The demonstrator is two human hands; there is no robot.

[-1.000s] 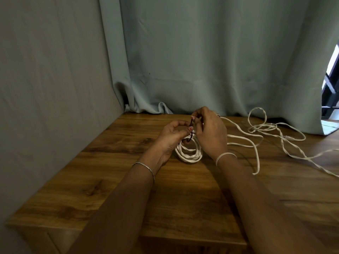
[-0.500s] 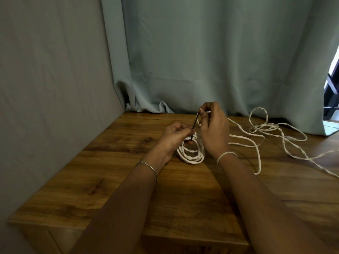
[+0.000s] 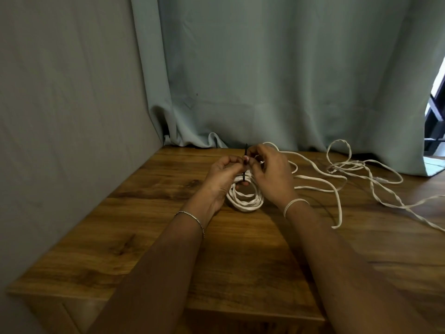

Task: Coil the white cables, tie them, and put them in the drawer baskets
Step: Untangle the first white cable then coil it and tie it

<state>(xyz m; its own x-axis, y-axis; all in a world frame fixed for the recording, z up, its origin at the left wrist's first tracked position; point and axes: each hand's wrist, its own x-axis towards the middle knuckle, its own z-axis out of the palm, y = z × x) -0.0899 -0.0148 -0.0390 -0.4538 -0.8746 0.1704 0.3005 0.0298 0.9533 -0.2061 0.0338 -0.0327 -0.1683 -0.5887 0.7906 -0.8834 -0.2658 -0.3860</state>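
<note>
A coiled white cable [image 3: 245, 201] rests on the wooden table [image 3: 240, 261], held upright between both hands. A thin black cable tie [image 3: 245, 175] wraps the top of the coil, and its tail sticks up above my fingers. My left hand [image 3: 222, 178] pinches the coil and the tie at its top. My right hand [image 3: 271, 174] grips the tail of the tie. More white cable [image 3: 349, 169] lies loose and tangled across the table to the right.
A grey wall stands on the left and a pale blue-green curtain [image 3: 277, 80] hangs behind the table. A dark frame [image 3: 435, 124] shows at the far right. The table's front edge is near me.
My right hand has pulled the black tie's tail upward, drawing the tie snug around the coil. The hands have stayed over the same spot.
</note>
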